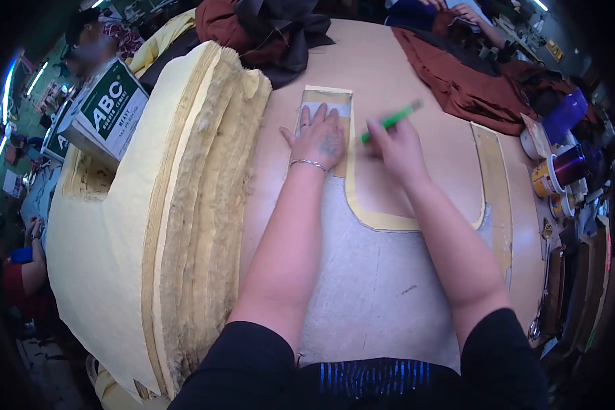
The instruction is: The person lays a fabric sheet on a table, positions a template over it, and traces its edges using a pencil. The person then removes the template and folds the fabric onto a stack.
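1. This is a workshop working with sheet material and cloth: a tall stack of cream sheets (109,253) fills the left of the broad worktable (362,58).
2. A tin labelled "ABC" rubber cement (109,109) stands on the stack.
3. Rust-brown cloth (437,75) lies far right.
4. Tubs (546,176) stand at right.
5. Other people (468,12) sit around, under tube lights (37,78).

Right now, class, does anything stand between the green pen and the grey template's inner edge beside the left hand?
Nothing visible stands up between them; only a flat yellow margin lies there. The right hand holds the green pen; the left hand rests on the grey template.
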A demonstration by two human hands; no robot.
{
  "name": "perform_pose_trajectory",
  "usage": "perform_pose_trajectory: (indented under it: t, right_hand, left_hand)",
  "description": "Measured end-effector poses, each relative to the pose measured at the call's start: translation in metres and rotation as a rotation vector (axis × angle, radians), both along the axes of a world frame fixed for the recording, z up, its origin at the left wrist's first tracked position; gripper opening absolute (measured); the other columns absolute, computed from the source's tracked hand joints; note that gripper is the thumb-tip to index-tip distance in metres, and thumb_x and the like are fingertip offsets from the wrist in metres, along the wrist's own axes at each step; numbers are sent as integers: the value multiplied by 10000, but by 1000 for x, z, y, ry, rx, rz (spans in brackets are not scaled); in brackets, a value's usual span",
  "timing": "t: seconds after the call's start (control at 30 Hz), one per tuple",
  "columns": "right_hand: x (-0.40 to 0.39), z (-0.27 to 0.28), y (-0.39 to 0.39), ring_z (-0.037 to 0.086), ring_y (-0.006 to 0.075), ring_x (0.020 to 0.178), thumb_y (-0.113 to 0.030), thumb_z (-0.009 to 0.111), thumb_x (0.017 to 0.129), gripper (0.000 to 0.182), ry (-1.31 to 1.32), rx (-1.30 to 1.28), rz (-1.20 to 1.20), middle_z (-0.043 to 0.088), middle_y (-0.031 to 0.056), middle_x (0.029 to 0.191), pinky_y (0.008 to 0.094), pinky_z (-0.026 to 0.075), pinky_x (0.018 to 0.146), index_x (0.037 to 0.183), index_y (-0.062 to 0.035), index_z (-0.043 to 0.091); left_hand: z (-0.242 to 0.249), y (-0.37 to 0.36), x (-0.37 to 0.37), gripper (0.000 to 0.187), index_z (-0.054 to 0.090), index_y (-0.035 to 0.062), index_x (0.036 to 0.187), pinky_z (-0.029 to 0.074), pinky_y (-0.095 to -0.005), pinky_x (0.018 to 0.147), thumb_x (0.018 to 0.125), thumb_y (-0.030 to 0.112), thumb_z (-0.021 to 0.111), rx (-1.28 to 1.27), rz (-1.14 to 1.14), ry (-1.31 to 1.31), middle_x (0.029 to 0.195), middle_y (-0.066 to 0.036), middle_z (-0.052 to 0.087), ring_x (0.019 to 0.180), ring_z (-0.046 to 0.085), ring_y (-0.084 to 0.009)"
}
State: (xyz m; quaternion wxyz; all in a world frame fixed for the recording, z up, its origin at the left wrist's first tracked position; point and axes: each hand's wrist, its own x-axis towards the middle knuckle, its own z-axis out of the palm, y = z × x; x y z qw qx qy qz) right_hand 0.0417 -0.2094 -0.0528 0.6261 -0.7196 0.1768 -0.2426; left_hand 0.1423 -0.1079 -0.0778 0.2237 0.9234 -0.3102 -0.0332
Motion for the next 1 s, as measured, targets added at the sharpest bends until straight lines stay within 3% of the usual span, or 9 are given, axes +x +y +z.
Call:
perform_pose_trajectory:
  t: [0.13, 0.3, 0.4, 0.7, 0.9, 1.0]
  right_hand:
    - [125, -16, -35, 585, 152, 646, -202, 595, 774, 251, -98, -148, 28, 599, 94, 721, 272, 456, 577, 848, 29, 530]
    - [185, -30, -39, 600, 174, 606, -258, 625, 750, 277, 4, -284, 13, 608, 93, 649, 288, 469, 583, 801, 10, 577]
    - [194, -38, -42, 601, 173, 613, -262, 629, 747, 270, 65, -405, 48, 612, 95, 667, 290, 470, 591, 803, -3, 576]
    - [184, -39, -47, 598, 213, 653, -308, 615, 750, 341, 29, -363, 74, 612, 108, 737, 312, 467, 632, 867, 4, 540]
    - [174, -29, -56, 595, 204, 659, -254, 604, 765, 293, 98, -645, 102, 608, 119, 766, 302, 470, 636, 879, 6, 530]
    - [157, -31, -90, 590, 232, 686, -244, 599, 765, 270, 103, -337, 207, 606, 124, 766, 323, 464, 661, 889, -13, 533]
  left_hand:
    - [2, 1, 0, 390, 422, 223, 1212, 50, -653, 936, 828, 274, 375, -1, 15, 8, 1365, -32, 250, 1276, 132, -306]
    - [0, 0, 1, 370, 417, 258, 1211, 93, -665, 928, 846, 287, 366, 21, 21, -17, 1358, -5, 261, 1272, 153, -283]
    - [-1, 0, 1, 370, 415, 259, 1213, 92, -662, 931, 847, 282, 366, -3, 27, -10, 1358, -5, 262, 1273, 152, -283]
    - [0, -2, 1, 378, 395, 251, 1228, 93, -658, 934, 854, 290, 354, 34, 29, -13, 1360, -5, 254, 1274, 149, -279]
    - [-2, 0, 3, 388, 391, 254, 1235, 94, -653, 939, 850, 289, 359, 33, 1, -10, 1366, 2, 244, 1273, 144, -290]
    - [0, 0, 3, 388, 391, 264, 1235, 91, -655, 938, 849, 289, 357, 49, 9, 1, 1368, 4, 240, 1273, 141, -298]
